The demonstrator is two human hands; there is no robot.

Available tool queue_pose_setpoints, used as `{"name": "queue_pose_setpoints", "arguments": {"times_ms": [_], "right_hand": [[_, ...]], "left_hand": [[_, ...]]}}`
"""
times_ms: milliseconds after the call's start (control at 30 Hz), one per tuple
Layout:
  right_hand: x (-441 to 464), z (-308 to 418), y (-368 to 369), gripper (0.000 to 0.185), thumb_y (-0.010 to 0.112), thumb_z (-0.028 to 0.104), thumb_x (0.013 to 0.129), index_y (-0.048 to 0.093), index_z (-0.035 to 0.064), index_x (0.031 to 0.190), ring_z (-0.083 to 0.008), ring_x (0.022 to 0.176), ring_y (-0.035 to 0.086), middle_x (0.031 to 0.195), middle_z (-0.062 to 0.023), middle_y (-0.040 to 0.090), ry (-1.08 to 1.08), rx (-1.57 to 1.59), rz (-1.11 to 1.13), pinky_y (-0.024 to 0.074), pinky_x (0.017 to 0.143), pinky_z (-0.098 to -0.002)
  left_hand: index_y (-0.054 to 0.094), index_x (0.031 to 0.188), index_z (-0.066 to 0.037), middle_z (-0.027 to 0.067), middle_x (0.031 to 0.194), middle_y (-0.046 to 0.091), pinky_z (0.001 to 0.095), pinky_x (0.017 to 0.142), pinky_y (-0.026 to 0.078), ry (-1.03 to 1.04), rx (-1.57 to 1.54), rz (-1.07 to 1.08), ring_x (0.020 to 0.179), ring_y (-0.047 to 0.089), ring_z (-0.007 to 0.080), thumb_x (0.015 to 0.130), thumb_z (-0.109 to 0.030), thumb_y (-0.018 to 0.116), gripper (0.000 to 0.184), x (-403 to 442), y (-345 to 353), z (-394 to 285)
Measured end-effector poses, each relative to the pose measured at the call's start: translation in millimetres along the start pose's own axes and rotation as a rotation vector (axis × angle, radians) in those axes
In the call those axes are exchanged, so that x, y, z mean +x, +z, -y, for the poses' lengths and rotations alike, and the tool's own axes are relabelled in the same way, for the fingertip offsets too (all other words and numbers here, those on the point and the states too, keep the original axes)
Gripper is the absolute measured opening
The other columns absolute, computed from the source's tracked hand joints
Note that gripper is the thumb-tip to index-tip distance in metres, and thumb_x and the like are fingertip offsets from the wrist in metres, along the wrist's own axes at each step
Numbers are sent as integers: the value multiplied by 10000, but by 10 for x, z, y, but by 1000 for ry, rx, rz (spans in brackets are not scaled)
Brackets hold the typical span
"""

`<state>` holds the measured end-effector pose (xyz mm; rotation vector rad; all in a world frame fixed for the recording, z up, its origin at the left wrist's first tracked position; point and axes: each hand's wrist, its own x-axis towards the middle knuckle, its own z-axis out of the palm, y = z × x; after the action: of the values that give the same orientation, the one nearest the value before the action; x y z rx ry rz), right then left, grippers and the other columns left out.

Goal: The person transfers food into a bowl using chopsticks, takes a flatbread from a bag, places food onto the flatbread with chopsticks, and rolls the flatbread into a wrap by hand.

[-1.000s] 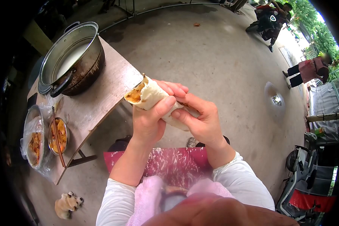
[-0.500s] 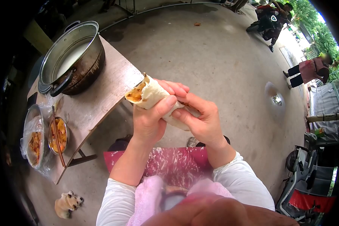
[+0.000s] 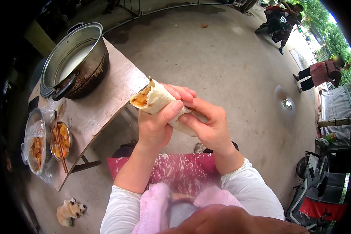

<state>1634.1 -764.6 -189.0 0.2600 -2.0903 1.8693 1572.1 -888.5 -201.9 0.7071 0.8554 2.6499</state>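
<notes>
A rolled flatbread wrap [image 3: 156, 98] is held up in front of me, its near-left end bitten open over an orange-yellow filling. My left hand [image 3: 160, 121] wraps round its middle, thumb across the top. Farther along toward the lower right end, my right hand [image 3: 208, 121] pinches the wrap between thumb and fingers. The underside of the roll and part of its far end are hidden by my hands.
On the wooden table [image 3: 117, 74] at left stand a large pot [image 3: 90, 72] of white liquid, a bowl [image 3: 69, 146] of orange food with chopsticks [image 3: 58, 136], and a plastic-covered dish [image 3: 35, 152]. A puppy [image 3: 70, 210] lies below. People and a scooter [image 3: 312, 175] are at right.
Both hands keep the wrap in nearly the same place and grip. Only very slight shifts of the fingers and my head show.
</notes>
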Motion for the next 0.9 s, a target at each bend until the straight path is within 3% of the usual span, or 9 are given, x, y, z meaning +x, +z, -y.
{"name": "queue_pose_setpoints", "arguments": {"times_ms": [900], "right_hand": [[7, 36, -25, 280, 656, -20, 825, 628, -21, 1103, -125, 876, 646, 952, -106, 690, 28, -70, 14, 522, 758, -270]], "left_hand": [[597, 894, -58, 111, 907, 653, 431, 919, 465, -20, 29, -39, 984, 610, 267, 790, -39, 634, 111, -3, 21, -14]]}}
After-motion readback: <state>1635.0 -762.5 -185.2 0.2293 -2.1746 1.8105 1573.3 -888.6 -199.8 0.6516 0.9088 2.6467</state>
